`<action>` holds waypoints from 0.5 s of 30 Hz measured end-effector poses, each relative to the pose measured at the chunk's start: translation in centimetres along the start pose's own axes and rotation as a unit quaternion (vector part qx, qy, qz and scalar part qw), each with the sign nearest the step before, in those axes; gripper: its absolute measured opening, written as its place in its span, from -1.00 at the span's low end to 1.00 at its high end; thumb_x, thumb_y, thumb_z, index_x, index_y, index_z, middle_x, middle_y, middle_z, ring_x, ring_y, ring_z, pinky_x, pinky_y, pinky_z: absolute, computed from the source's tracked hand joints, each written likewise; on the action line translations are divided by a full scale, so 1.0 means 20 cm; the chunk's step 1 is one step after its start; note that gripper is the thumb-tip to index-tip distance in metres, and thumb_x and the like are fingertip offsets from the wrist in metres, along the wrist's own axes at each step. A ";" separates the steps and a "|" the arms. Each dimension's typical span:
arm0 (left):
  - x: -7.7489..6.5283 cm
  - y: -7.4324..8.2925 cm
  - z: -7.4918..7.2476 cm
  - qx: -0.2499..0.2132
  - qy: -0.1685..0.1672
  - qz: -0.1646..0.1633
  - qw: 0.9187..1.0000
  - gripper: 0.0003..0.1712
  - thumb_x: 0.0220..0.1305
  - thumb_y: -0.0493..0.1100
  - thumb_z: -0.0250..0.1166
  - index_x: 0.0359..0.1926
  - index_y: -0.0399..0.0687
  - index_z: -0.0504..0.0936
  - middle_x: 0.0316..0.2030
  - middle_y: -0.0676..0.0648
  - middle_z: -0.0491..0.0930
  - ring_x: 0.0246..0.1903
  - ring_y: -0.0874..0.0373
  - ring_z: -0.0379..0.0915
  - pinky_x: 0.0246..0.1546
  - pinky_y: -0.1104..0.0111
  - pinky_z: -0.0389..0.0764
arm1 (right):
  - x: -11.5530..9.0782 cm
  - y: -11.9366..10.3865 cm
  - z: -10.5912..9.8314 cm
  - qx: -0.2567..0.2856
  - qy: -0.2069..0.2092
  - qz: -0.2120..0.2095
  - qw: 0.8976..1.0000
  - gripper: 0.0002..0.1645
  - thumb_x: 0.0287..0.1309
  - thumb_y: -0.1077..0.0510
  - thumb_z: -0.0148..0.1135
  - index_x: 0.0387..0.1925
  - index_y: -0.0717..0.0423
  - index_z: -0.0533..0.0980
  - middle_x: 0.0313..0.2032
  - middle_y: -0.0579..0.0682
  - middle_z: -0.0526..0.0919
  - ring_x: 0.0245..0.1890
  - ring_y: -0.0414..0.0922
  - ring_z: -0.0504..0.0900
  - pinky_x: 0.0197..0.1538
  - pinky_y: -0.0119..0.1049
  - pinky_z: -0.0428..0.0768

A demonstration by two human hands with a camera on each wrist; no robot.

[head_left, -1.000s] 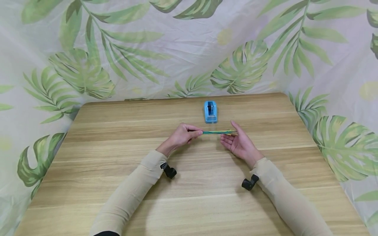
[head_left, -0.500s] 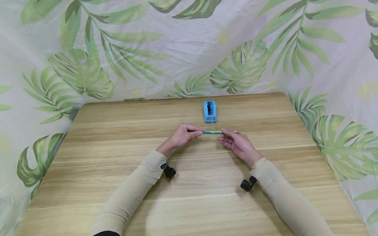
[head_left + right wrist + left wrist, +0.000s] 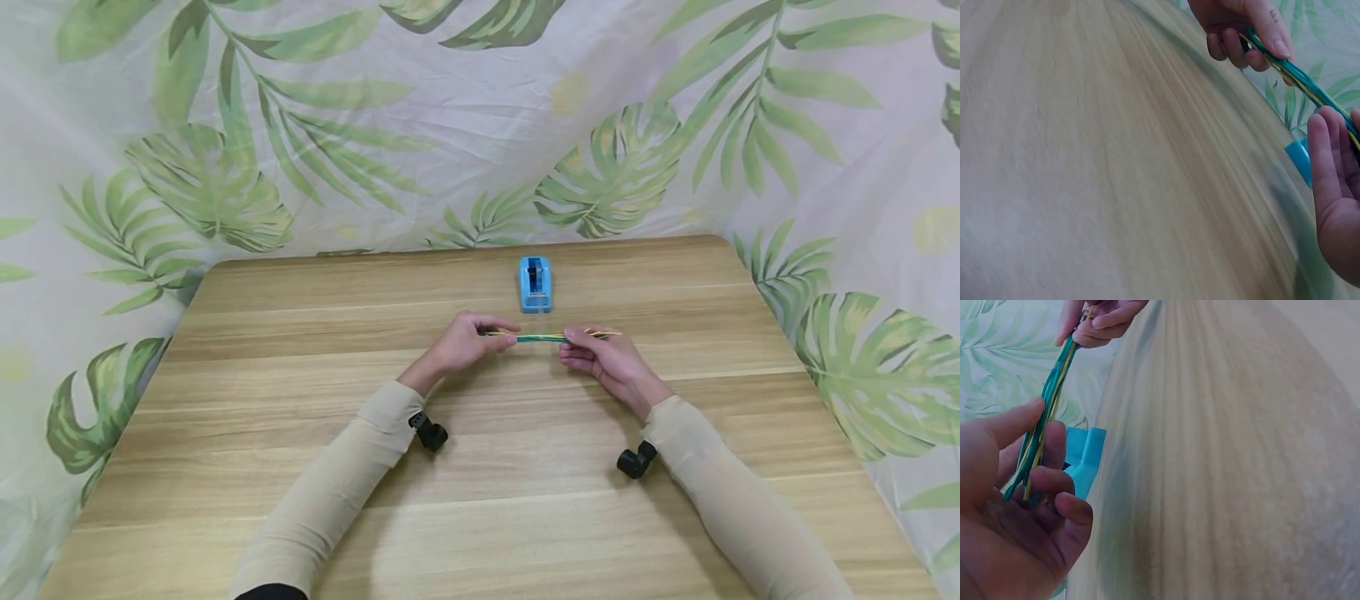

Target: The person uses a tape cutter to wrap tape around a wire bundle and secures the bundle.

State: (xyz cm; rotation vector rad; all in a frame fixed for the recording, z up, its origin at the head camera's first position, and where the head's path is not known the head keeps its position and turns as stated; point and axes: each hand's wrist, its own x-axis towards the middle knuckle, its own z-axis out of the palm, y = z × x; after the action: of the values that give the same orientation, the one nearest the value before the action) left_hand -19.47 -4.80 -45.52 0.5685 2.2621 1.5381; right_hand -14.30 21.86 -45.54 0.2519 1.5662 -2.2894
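A slim bundle of thin green and yellow strands (image 3: 540, 338) stretches between both hands, held sideways over the table. My left hand (image 3: 463, 340) pinches its left end between thumb and fingers, and loose ends show in the palm in the left wrist view. My right hand (image 3: 609, 358) grips the other end with thumb on top, and a few pale tips stick out past it. Just beyond the bundle, a blue tape dispenser (image 3: 535, 285) stands upright on the wooden table (image 3: 480, 517).
A leaf-printed cloth (image 3: 375, 125) hangs behind the table and along its sides. Black wrist cameras are strapped to both sleeves, one of them the left wrist camera (image 3: 429, 433). The dispenser is close beyond the hands.
My right thumb has come down onto the bundle, and the hand now grips it. My left fingers have parted a little, so more of the strands show between thumb and index finger.
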 end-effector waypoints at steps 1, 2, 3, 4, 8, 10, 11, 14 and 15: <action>0.00 0.00 0.00 0.001 -0.001 -0.002 1.000 -0.65 0.30 -0.16 0.43 0.06 -0.20 0.72 -0.29 -0.10 0.71 -0.44 0.18 0.44 -0.50 0.43 0.39 | 0.00 0.00 0.00 0.000 -0.002 -0.001 1.000 -0.63 0.33 0.24 0.31 0.05 0.43 0.50 -0.31 0.12 0.74 -0.26 -0.07 0.74 0.04 -0.16 0.66; 0.00 0.00 -0.01 0.001 -0.002 -0.007 1.000 -0.61 0.29 -0.13 0.43 0.09 -0.20 0.70 -0.26 -0.07 0.70 -0.41 0.17 0.47 -0.47 0.42 0.42 | 0.00 0.00 -0.01 0.001 -0.004 -0.003 1.000 -0.65 0.33 0.25 0.30 0.03 0.42 0.52 -0.31 0.13 0.74 -0.26 -0.07 0.74 0.04 -0.15 0.66; 0.00 0.00 -0.01 -0.003 -0.003 -0.016 1.000 -0.58 0.29 -0.11 0.43 0.11 -0.20 0.69 -0.25 -0.08 0.70 -0.40 0.17 0.49 -0.44 0.42 0.44 | 0.01 0.00 -0.01 0.003 -0.005 -0.005 1.000 -0.69 0.33 0.26 0.30 0.00 0.40 0.53 -0.31 0.13 0.74 -0.26 -0.06 0.75 0.03 -0.15 0.66; 0.00 0.00 -0.01 -0.004 -0.003 -0.027 1.000 -0.56 0.29 -0.06 0.43 0.11 -0.18 0.69 -0.26 -0.08 0.70 -0.44 0.18 0.47 -0.46 0.41 0.43 | 0.01 0.00 -0.02 0.004 -0.008 -0.007 1.000 -0.73 0.33 0.27 0.29 -0.02 0.38 0.54 -0.31 0.13 0.74 -0.26 -0.07 0.75 0.03 -0.15 0.66; -0.01 0.00 -0.02 -0.040 -0.012 -0.092 0.995 -0.50 0.37 0.15 0.31 0.09 -0.12 0.70 -0.35 -0.09 0.67 -0.61 0.20 0.34 -0.59 0.40 0.34 | 0.02 0.00 -0.03 0.006 -0.010 -0.017 1.000 -0.73 0.34 0.31 0.26 -0.02 0.42 0.54 -0.32 0.14 0.74 -0.27 -0.06 0.75 0.02 -0.15 0.66; -0.01 0.00 -0.02 -0.082 -0.019 -0.128 0.988 -0.41 0.39 0.26 0.23 0.13 -0.11 0.67 -0.41 -0.12 0.64 -0.68 0.19 0.23 -0.66 0.39 0.28 | 0.03 0.00 -0.03 0.001 -0.011 -0.022 1.000 -0.69 0.35 0.32 0.25 0.03 0.48 0.50 -0.32 0.14 0.74 -0.27 -0.06 0.75 0.01 -0.15 0.67; -0.01 0.00 -0.02 -0.108 -0.025 -0.145 0.983 -0.37 0.41 0.29 0.19 0.16 -0.11 0.65 -0.40 -0.12 0.63 -0.67 0.20 0.24 -0.67 0.39 0.30 | 0.03 0.00 -0.03 0.000 -0.011 -0.025 1.000 -0.65 0.34 0.32 0.24 0.06 0.51 0.47 -0.32 0.14 0.74 -0.27 -0.05 0.75 0.01 -0.15 0.67; 0.00 0.01 -0.02 -0.185 -0.039 -0.192 0.963 -0.27 0.40 0.35 0.14 0.29 -0.09 0.54 -0.36 -0.12 0.63 -0.66 0.21 0.26 -0.66 0.42 0.33 | 0.03 0.00 -0.03 -0.011 -0.020 -0.034 0.999 -0.62 0.35 0.33 0.24 0.08 0.54 0.45 -0.31 0.14 0.75 -0.26 -0.06 0.76 0.01 -0.15 0.67; 0.00 0.02 -0.02 -0.204 -0.043 -0.205 0.956 -0.24 0.38 0.37 0.14 0.31 -0.08 0.51 -0.35 -0.11 0.63 -0.65 0.21 0.27 -0.65 0.43 0.34 | 0.04 0.00 -0.03 -0.013 -0.023 -0.037 0.999 -0.63 0.34 0.34 0.24 0.07 0.54 0.47 -0.31 0.14 0.75 -0.26 -0.05 0.76 0.01 -0.14 0.66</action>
State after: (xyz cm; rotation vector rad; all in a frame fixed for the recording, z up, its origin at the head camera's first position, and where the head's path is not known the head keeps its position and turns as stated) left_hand -19.66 -5.05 -45.02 0.0415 1.7751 1.6489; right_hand -14.96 22.30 -46.08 0.1370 1.6067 -2.3106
